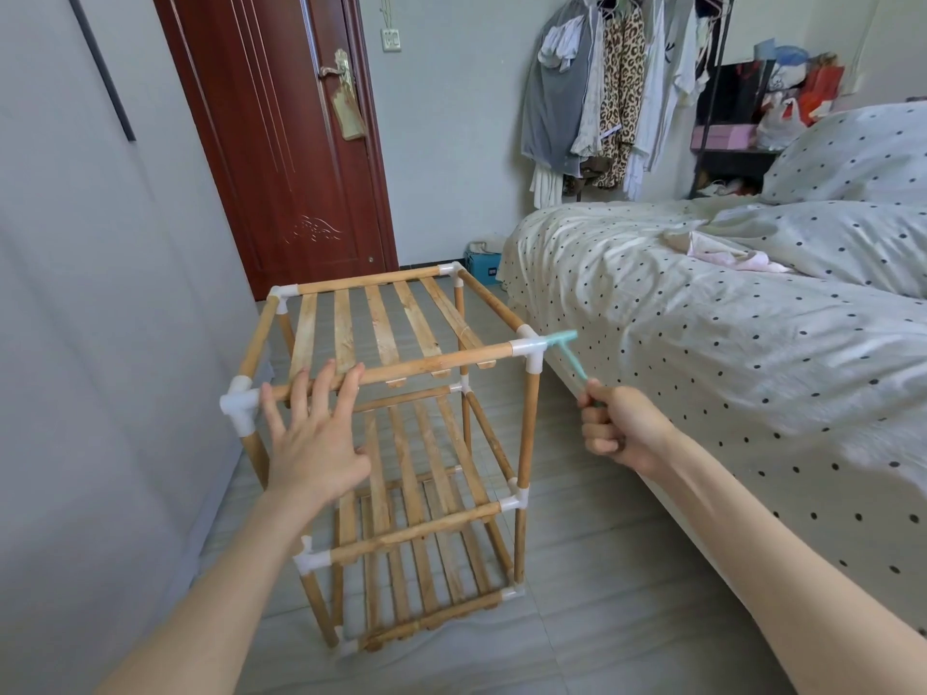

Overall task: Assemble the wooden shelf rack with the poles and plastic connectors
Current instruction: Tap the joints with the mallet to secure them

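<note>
Left hand [316, 433] rests on rack [396, 443]; right hand [619, 426] grips mallet [567, 351].

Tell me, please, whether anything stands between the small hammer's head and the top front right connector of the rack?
Nothing visible does. The teal hammer, gripped by the right hand, has its head right beside the white corner connector, on its bed side. The left hand rests on the front top pole, well clear.
</note>
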